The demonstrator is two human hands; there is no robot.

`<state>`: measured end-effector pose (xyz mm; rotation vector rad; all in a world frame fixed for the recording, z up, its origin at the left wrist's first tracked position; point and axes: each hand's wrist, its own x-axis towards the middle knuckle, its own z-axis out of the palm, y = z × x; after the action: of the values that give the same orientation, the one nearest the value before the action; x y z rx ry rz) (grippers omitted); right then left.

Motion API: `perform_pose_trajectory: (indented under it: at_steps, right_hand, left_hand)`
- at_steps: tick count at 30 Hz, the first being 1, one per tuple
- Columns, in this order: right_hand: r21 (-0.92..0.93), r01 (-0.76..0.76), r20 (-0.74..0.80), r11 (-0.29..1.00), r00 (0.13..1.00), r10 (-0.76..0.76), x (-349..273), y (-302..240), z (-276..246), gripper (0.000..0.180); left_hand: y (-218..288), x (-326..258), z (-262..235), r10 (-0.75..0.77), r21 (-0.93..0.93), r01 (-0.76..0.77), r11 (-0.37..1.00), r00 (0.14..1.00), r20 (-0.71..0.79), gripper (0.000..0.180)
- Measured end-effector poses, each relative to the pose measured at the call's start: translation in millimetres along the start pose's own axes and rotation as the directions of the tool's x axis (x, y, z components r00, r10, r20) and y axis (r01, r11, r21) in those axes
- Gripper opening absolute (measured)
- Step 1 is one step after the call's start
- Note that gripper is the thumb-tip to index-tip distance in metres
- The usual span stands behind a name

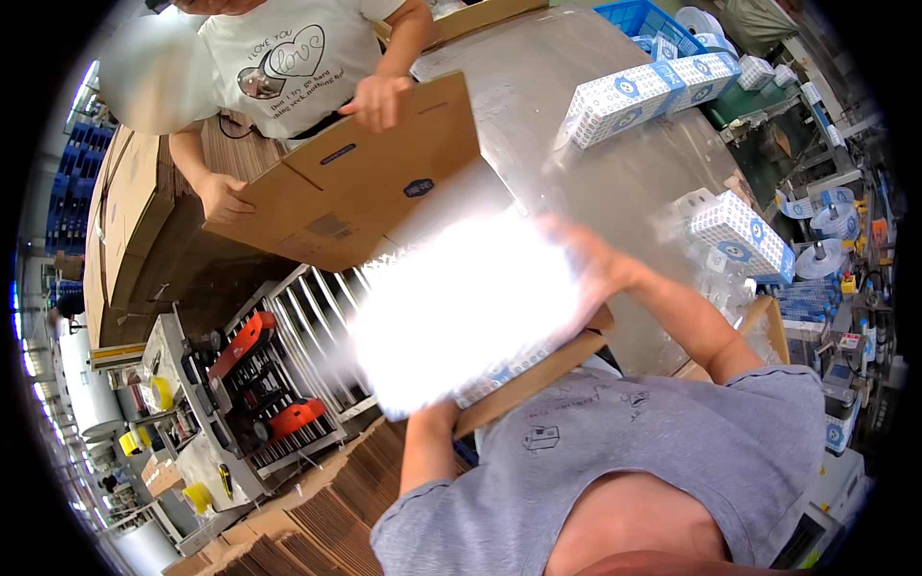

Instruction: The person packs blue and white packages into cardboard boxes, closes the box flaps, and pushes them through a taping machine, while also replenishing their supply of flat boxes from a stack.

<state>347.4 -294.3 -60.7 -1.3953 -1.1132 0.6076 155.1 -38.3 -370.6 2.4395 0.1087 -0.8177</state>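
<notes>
Boxy pack [480, 322] between the hands, above a brown cardboard carton [533, 379]. Right hand [594, 264], blurred, grasps pack's right side; left hand [436, 413] mostly hidden at its near-left corner, grip cannot be told. Surface glare-whitened; blue-and-white print along near edge.

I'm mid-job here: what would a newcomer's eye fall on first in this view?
First, the blinding white glare at the centre, with blue-and-white patterned packaging showing along its lower edge and the wearer's right hand at its right side. Next, the big brown cardboard sheet that the co-worker holds in both hands, upper left of centre. Then two bright red parts, lower left.
</notes>
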Motion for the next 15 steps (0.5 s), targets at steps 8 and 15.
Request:
perform_pose_trajectory:
  at_steps: [8, 15]
  right_hand:
    - [-0.93, 0.097, 0.15, 0.353, 0.98, 0.128, 17.1, 256.4, 127.9, 0.064]
    - [-0.918, -0.187, -0.021, 0.35, 0.904, 0.427, 8.6, 237.5, 139.4, 0.073]
  left_hand:
    - [25.0, -3.6, -2.4, -0.159, -0.096, 0.168, 0.981, 0.982, 0.099, 0.072]
    - [42.2, -16.6, -1.1, -0.185, -0.095, 0.159, 0.983, 0.839, -0.511, 0.073]
